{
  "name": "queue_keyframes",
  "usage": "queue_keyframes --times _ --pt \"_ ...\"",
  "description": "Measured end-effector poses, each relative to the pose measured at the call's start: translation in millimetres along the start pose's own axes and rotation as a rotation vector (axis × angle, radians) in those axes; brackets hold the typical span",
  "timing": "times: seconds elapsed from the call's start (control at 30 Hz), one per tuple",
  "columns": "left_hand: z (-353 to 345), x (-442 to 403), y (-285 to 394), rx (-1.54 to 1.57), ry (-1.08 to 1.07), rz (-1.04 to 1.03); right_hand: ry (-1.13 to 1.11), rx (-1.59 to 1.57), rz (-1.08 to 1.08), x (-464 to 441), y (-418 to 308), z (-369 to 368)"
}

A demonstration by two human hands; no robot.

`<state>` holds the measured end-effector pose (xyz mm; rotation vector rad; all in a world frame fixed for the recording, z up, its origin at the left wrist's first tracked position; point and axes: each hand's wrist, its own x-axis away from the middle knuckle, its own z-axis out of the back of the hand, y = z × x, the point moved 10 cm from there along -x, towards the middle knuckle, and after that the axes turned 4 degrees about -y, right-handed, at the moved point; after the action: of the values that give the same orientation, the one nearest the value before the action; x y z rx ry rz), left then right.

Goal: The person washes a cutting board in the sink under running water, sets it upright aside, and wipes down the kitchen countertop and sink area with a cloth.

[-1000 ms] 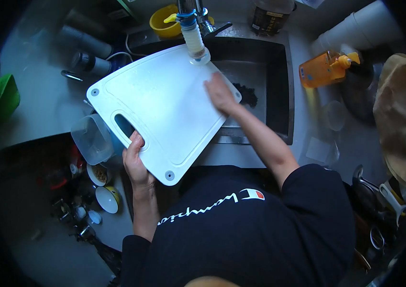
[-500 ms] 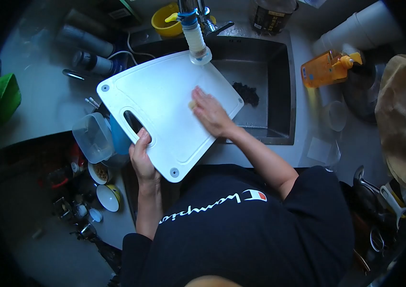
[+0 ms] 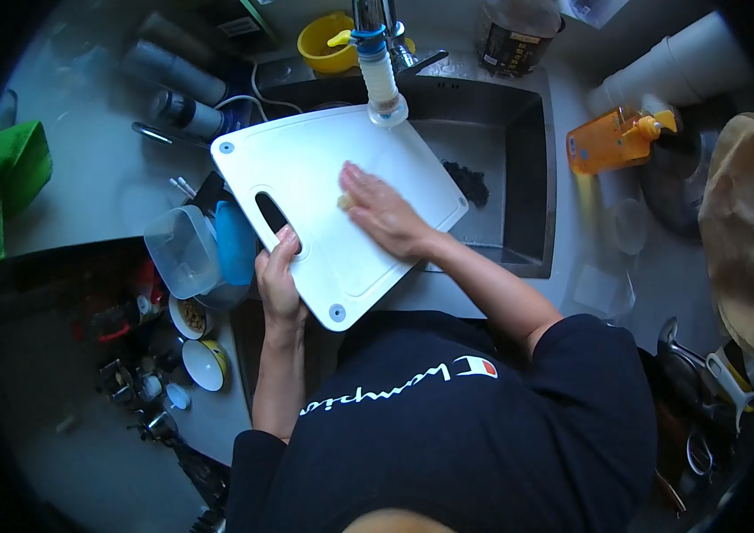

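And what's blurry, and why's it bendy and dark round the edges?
In the head view, the right hand looks smeary, while the cutting board's edges look sharper; the head view's corners are black and the sink bows, likely from a wide lens.

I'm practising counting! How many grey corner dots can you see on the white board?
3. On the white board: an upper-left dot, a bottom dot and a right-corner dot. Another may hide behind the tap nozzle.
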<state>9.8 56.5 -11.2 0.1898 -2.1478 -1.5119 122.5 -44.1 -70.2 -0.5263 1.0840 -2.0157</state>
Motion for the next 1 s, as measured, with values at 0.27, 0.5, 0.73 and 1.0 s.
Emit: queue_keyframes --times 0.27,0.5,0.73,1.0 --pt "-3.7 -5.5 -8.2 0.088 -0.028 -0.038 0.038 0.002 -0.087 14.9 10.0 -4.5" --pt "4.2 2.6 5.8 0.025 -0.031 -0.049 0.118 0.101 -0.435 59.6 133.5 0.0" --pt "-8.7 7.4 0.9 -0.039 -0.070 -0.024 0.131 0.052 -0.140 1.5 16.9 4.3" --pt "-16.4 8.0 -8.5 -0.018 -0.168 0.045 0.021 -0.092 -0.197 -49.3 44.2 12.9"
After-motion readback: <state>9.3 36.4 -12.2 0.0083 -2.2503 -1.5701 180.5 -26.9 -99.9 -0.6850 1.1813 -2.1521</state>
